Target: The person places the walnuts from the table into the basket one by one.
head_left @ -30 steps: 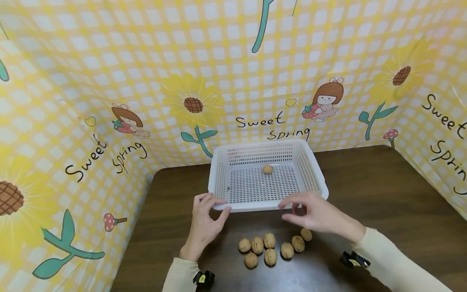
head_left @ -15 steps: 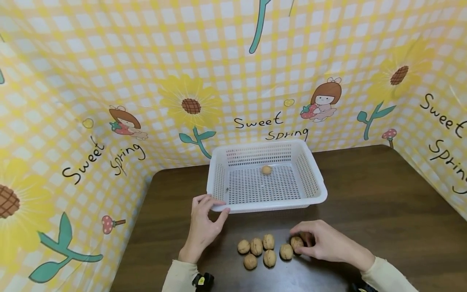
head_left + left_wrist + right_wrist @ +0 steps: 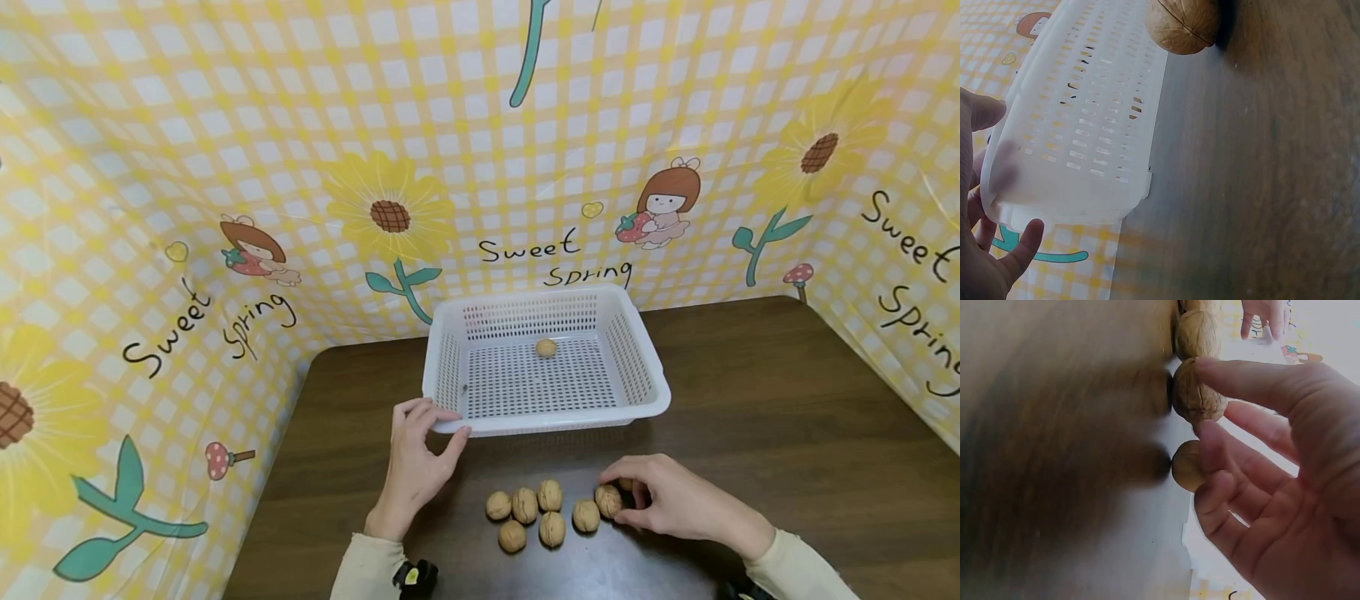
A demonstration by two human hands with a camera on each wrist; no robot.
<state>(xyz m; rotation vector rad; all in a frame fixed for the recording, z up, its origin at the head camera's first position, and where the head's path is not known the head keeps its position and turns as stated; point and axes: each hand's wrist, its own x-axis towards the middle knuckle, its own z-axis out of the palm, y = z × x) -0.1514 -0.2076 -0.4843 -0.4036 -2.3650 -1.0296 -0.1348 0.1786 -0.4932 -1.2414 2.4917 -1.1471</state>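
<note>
My left hand point(image 3: 416, 471) grips the near left corner of a white perforated plastic basket point(image 3: 540, 425), thumb on the rim in the left wrist view. A single walnut point(image 3: 546, 348) lies on the basket floor. In front of the basket, my right hand point(image 3: 678, 502) has its thumb and fingers around a walnut point(image 3: 607, 502) at the right of a loose group on the table. The right wrist view shows the thumb on that walnut's point(image 3: 1196, 394) shell. Another walnut point(image 3: 1186, 465) sits beneath the curled fingers, mostly hidden in the head view.
Several more walnuts lie left of my right hand, among them one walnut point(image 3: 586, 516) close beside the pinched one. The dark wooden table point(image 3: 750, 400) ends at a yellow checked cloth point(image 3: 480, 167), hung close behind the basket.
My right hand has come from the basket's near right rim down to the walnuts and closed around one. The left hand stays on the basket corner. The walnut in the basket has not moved.
</note>
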